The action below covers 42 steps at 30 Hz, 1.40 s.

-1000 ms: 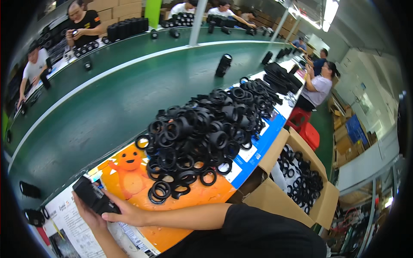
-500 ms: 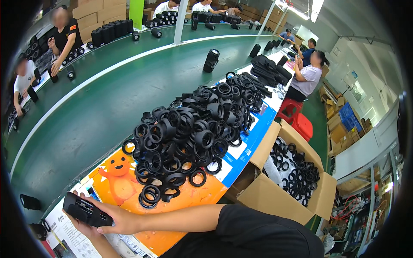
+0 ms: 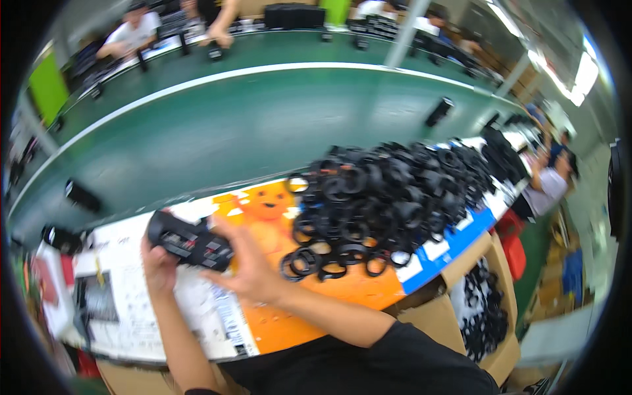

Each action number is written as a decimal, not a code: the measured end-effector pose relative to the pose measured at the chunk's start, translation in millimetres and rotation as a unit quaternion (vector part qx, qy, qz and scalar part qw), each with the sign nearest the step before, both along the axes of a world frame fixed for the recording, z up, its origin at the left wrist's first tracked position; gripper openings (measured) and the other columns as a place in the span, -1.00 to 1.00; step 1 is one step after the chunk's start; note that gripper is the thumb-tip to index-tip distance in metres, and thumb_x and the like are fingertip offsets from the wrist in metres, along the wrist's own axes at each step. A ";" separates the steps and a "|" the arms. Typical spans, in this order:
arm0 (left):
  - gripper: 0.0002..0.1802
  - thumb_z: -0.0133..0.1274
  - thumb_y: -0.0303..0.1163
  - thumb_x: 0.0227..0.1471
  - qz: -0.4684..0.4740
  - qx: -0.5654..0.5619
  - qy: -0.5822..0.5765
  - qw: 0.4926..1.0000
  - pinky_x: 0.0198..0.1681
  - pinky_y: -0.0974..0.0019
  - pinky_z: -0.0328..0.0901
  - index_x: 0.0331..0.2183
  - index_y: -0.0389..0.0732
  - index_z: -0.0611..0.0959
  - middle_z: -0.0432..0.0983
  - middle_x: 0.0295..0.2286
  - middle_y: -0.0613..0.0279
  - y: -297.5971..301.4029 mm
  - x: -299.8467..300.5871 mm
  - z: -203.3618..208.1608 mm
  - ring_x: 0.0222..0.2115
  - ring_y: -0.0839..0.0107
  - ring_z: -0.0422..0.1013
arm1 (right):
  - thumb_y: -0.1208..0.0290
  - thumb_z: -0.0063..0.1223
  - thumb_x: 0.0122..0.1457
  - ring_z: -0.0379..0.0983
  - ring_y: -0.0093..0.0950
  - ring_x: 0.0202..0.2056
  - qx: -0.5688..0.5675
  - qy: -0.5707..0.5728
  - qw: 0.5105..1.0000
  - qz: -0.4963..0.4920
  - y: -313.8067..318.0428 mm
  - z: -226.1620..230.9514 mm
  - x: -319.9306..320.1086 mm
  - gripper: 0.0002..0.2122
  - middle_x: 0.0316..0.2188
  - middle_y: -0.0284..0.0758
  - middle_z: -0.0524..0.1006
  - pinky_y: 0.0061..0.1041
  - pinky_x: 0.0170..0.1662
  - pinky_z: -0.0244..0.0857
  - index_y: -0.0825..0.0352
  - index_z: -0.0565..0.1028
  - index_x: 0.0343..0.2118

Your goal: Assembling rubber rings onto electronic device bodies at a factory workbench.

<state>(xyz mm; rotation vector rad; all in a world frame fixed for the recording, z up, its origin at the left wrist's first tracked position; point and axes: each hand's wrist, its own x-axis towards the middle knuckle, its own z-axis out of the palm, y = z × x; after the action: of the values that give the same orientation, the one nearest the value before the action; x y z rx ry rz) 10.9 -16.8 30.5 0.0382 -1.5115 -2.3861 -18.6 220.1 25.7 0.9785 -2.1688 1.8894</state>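
Observation:
Between my hands is a black cylindrical speaker (image 3: 187, 241), tilted above the paper-covered part of the bench. My left hand (image 3: 159, 268) grips its left end from below, fingers curled round it. At the other end my right hand (image 3: 253, 268) holds it, with the thumb underneath and the fingers over the top. Pale markings show on its side, blurred. To the right of my right hand lies a big heap of black plastic rings (image 3: 388, 197), on an orange and blue printed sheet (image 3: 289, 322).
Beyond the bench runs a green conveyor (image 3: 263, 125) carrying black cylinders, one (image 3: 82, 195) at the left and another (image 3: 439, 112) at the right. An open cardboard box (image 3: 428, 322) of rings stands at the right. Co-workers sit along the far side and at right.
The view has swung left, so the bench and ring heap appear further right. Both hands still hold the speaker, now with the left hand more plainly visible at its left end.

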 end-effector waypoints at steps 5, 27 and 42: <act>0.04 0.63 -0.30 -0.20 -0.075 0.029 0.020 0.997 0.28 0.21 0.40 0.27 -0.42 0.50 0.61 0.08 0.11 -1.3 -13.5 -6.5 0.11 0.29 0.56 | 0.51 0.52 0.21 0.50 -0.30 0.23 -0.135 -0.146 0.979 0.053 9.6 24.7 -9.1 -0.12 0.27 -0.07 0.42 -0.28 0.26 0.49 0.35 0.09 0.45; -0.35 0.40 -0.43 0.06 0.292 -0.299 -0.050 0.907 0.25 0.05 0.41 0.18 -0.17 0.57 0.47 0.18 0.07 -73.9 -61.8 9.6 0.23 0.13 0.40 | 0.24 0.29 0.33 0.54 0.01 0.06 0.296 0.215 0.926 -0.098 5.5 130.7 -128.4 -0.60 0.13 -0.12 0.49 -0.09 0.09 0.51 0.19 0.56 0.19; -0.36 0.50 -0.42 -0.17 0.235 -0.701 -0.216 0.638 0.32 -0.04 0.33 0.02 0.04 0.69 0.44 0.14 -0.07 -264.2 -91.9 71.4 0.18 -0.23 0.36 | 0.31 0.22 0.35 0.40 0.07 0.24 0.515 0.165 0.829 -0.144 11.6 121.5 -191.1 -0.41 0.43 -0.05 0.30 0.00 0.28 0.41 0.13 0.38 0.44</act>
<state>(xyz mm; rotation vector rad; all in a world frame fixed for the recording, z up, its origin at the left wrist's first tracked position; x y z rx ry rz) -81.0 -281.0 101.8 0.5689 -2.6747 -0.3431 -209.7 231.8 147.1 0.8737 -2.8294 0.2606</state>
